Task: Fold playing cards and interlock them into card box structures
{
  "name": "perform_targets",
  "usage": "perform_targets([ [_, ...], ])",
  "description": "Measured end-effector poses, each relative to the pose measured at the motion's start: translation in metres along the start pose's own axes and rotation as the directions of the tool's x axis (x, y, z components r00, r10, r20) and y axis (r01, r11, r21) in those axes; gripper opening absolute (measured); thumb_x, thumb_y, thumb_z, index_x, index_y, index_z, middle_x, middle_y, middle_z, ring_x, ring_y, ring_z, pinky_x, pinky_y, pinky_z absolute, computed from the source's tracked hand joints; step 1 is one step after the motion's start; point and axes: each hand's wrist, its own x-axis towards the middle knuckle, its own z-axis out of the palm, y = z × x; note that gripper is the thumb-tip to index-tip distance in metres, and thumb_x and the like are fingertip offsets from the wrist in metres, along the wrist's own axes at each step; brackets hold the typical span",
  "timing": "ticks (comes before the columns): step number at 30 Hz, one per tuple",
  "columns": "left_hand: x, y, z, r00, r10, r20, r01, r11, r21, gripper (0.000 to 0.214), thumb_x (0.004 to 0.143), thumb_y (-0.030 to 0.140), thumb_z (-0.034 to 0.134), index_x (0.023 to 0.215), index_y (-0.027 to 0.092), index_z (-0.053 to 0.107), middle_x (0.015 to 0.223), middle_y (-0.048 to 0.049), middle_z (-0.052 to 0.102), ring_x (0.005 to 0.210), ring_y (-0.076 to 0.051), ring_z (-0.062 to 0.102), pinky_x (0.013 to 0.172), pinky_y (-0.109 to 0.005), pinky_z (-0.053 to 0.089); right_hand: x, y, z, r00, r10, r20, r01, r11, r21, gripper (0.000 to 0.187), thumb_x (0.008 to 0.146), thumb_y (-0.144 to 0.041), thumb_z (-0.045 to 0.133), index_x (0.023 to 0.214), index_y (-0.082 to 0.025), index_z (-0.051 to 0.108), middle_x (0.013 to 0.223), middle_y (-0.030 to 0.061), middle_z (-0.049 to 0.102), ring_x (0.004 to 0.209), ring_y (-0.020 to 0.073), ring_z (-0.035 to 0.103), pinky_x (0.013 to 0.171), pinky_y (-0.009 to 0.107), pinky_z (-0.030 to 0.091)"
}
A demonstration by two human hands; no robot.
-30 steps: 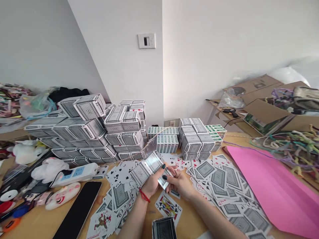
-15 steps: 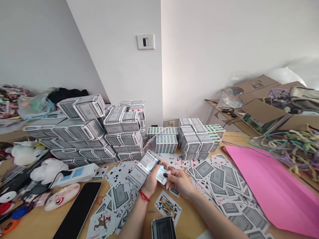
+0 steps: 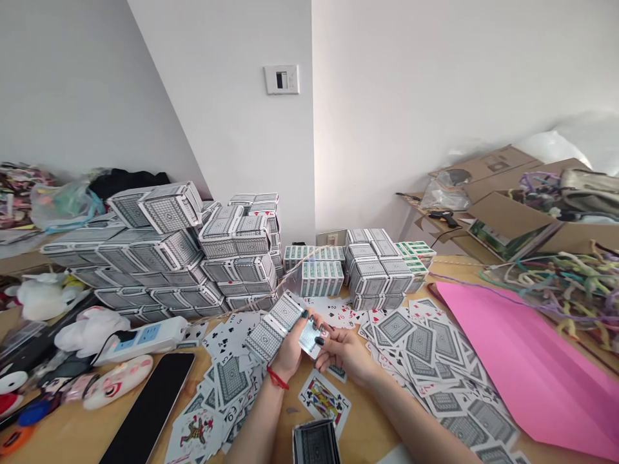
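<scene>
My left hand (image 3: 291,348), with a red cord at the wrist, is wrapped round a block of folded playing cards (image 3: 273,325) with patterned grey backs. From that block's near right end sticks out a playing card (image 3: 309,338), back up and shiny. The fingers of my right hand (image 3: 345,351) pinch this card at its right edge. Below both hands lies a jack of clubs (image 3: 324,398), face up on the table. A dark-backed card box (image 3: 316,442) stands at the bottom edge, partly cut off. My palms hide part of the block.
Stacked card blocks (image 3: 145,258) rise at the back left, with another stack (image 3: 380,267) behind my right hand. Loose cards (image 3: 435,367) spread on both sides. A black phone (image 3: 149,406), power strip (image 3: 145,340) and pink sheet (image 3: 522,367) lie around.
Both hands stay in almost the same place, with the block and card shifted very slightly left. The view has moved a little; nothing is let go.
</scene>
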Motion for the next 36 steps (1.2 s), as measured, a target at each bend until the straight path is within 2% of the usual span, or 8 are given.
perform_targets([
  [11,0.0006,0.0005,-0.002,0.999,0.002,-0.042,-0.003,1.0,-0.007,0.023,0.082,0.035,0.049,0.066,0.018,0.051,0.069,-0.001,0.049,0.071,-0.016,0.05,0.079,-0.028,0.04,-0.0002,-0.001,0.0017,1.0,-0.001,0.006,0.001,1.0,-0.007,0.037,0.062,-0.042,0.074,0.063,-0.01,0.055,0.058,0.0083,0.067,0.049,0.0157,0.064,0.05,0.026,0.049],
  [23,0.0002,0.0023,-0.0032,1.0,0.008,-0.024,-0.008,1.0,-0.01,0.022,0.083,0.033,0.047,0.067,0.017,0.05,0.069,-0.0007,0.048,0.07,-0.015,0.05,0.075,-0.027,0.041,-0.0015,-0.0009,0.0021,1.0,0.003,0.001,-0.003,1.0,-0.017,0.037,0.061,-0.042,0.074,0.064,-0.011,0.054,0.058,0.0086,0.068,0.049,0.016,0.064,0.051,0.026,0.049],
  [31,0.0017,-0.0016,-0.0082,1.0,0.002,0.0,-0.002,1.0,0.007,0.024,0.083,0.036,0.049,0.069,0.017,0.049,0.068,0.0,0.046,0.063,-0.012,0.046,0.062,-0.023,0.039,-0.003,-0.0035,0.0041,0.999,0.021,-0.024,-0.022,0.999,-0.03,0.036,0.062,-0.041,0.074,0.06,-0.011,0.053,0.053,0.0092,0.068,0.046,0.0168,0.064,0.049,0.026,0.048],
  [36,0.0018,-0.0006,-0.0072,1.0,0.013,-0.013,-0.013,0.999,0.031,0.025,0.083,0.037,0.048,0.068,0.017,0.048,0.068,-0.0002,0.047,0.067,-0.013,0.048,0.069,-0.026,0.04,-0.0027,-0.0044,0.0055,0.999,0.03,-0.038,-0.031,0.999,-0.029,0.035,0.06,-0.04,0.073,0.06,-0.012,0.052,0.053,0.0091,0.068,0.045,0.0165,0.063,0.048,0.025,0.047],
])
